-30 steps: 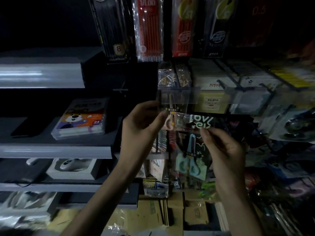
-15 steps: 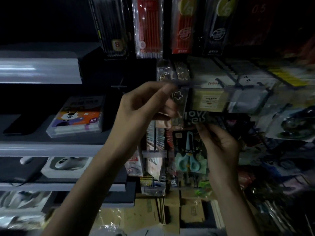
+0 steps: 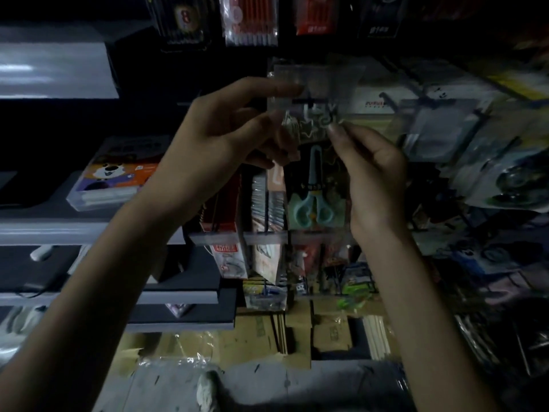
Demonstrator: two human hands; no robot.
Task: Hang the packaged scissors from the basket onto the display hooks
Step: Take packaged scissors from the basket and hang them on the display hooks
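A packaged pair of scissors point(image 3: 315, 200), teal-handled on a dark printed card, hangs upright in front of the display. My right hand point(image 3: 374, 179) pinches the card's upper right edge and runs down its side. My left hand point(image 3: 225, 135) is at the card's top left, thumb and forefinger around the clear price-tag flap point(image 3: 318, 81) at the tip of the display hook point(image 3: 310, 101). The card's top sits right at that hook; whether the hole is on it is too blurred to tell. The basket is out of view.
Pen packs point(image 3: 252, 19) hang above. Grey shelves point(image 3: 53, 233) at left carry a crayon box point(image 3: 116, 176). More hooks with packaged goods point(image 3: 490, 162) crowd the right. Notebooks point(image 3: 264, 203) hang below. Cardboard boxes point(image 3: 326, 331) lie on the floor.
Both hands have lifted the scissors pack upward to the hook's level. My left hand has shifted from the card's corner to the clear tag at the hook tip.
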